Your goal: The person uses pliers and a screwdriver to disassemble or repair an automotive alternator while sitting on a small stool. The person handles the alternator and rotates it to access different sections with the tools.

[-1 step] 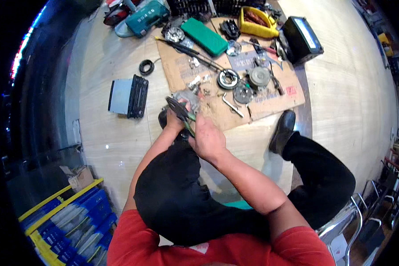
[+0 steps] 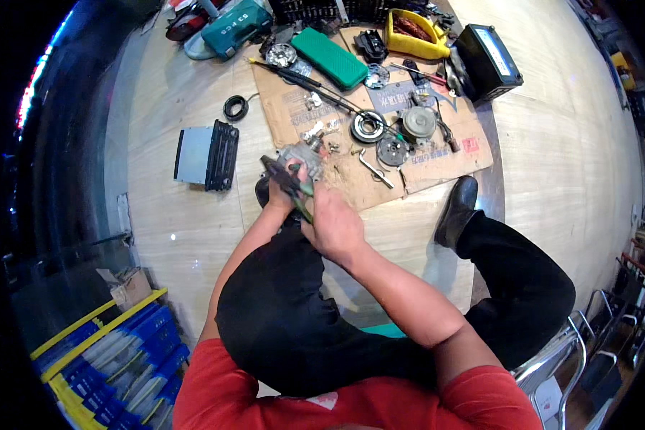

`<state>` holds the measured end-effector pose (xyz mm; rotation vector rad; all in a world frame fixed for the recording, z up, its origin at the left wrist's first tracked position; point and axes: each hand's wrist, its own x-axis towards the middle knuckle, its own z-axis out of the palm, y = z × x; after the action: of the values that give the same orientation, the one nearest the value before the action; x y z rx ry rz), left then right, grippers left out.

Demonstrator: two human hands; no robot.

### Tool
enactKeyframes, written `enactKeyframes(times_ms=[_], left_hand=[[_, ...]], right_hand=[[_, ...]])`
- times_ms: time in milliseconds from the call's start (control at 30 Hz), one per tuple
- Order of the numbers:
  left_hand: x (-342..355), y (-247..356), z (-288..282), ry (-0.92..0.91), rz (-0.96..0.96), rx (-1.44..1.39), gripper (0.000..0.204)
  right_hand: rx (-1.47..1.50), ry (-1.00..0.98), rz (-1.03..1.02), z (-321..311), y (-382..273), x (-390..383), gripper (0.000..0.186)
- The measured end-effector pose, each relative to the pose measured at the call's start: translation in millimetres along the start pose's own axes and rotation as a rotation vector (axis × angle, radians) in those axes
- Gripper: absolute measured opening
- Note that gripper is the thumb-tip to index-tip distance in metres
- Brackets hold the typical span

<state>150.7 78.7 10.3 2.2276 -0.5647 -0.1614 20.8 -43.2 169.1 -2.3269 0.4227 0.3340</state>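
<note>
My right hand (image 2: pixel 335 221) is closed round the handles of a pair of pliers (image 2: pixel 281 174) with a dark head and green grips. The pliers' head points up and to the left, over my left hand (image 2: pixel 281 198). Behind it, my left hand grips a grey cast-metal part (image 2: pixel 309 152) at the cardboard's near left edge; the pliers hide most of those fingers. Whether the jaws bite on anything is hidden. To the right on the cardboard (image 2: pixel 437 168) lie a bearing-like ring (image 2: pixel 368 126), a round pulley-like disc (image 2: pixel 393 152) and an L-shaped wrench (image 2: pixel 375 170).
A green case (image 2: pixel 330 59), a yellow container (image 2: pixel 414 39) and a black battery (image 2: pixel 489 63) stand at the back. Left on the floor are a car-stereo-like box (image 2: pixel 206 156) and a black ring (image 2: pixel 236 108). A round metal housing (image 2: pixel 418 123) sits right, above my shoe (image 2: pixel 457 211).
The pliers' head has shifted slightly left. The grey metal part has turned a little, and its upper right end shows more clearly. Both arms stay nearly in place.
</note>
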Motion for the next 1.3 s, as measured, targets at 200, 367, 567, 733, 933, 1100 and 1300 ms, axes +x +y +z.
enactKeyframes(times_ms=[200,367,567,733,933,1100,1300], left_hand=[[-2.3,0.5,-1.5,0.013,0.035,-0.029,0.022],[2.7,9.3,-2.9,0.012,0.069,0.017,0.020],[4.7,16.8,-1.2,0.006,0.002,0.001,0.024],[2.4,25.8,-11.8,-0.024,-0.086,-0.008,0.018],[1.1,19.4,-6.5,-0.008,-0.106,0.041,0.021],[-6.7,18.2,-6.4,0.148,0.073,-0.132,0.020],[-6.3,22.3,-2.8,0.045,-0.077,-0.204,0.019]], right_hand=[[0.069,0.039,-0.109,-13.5,-9.3,-3.6,0.063],[-0.028,0.012,-0.008,-3.5,2.7,5.9,0.062],[-0.055,-0.045,0.075,-0.6,10.7,12.4,0.065],[0.153,0.209,-0.199,17.6,37.2,-23.0,0.069],[1.775,-0.334,0.439,32.9,80.3,-27.7,0.061],[2.008,-0.612,0.316,10.7,76.8,-25.5,0.067],[2.078,-0.839,0.202,3.7,77.9,-13.4,0.082]])
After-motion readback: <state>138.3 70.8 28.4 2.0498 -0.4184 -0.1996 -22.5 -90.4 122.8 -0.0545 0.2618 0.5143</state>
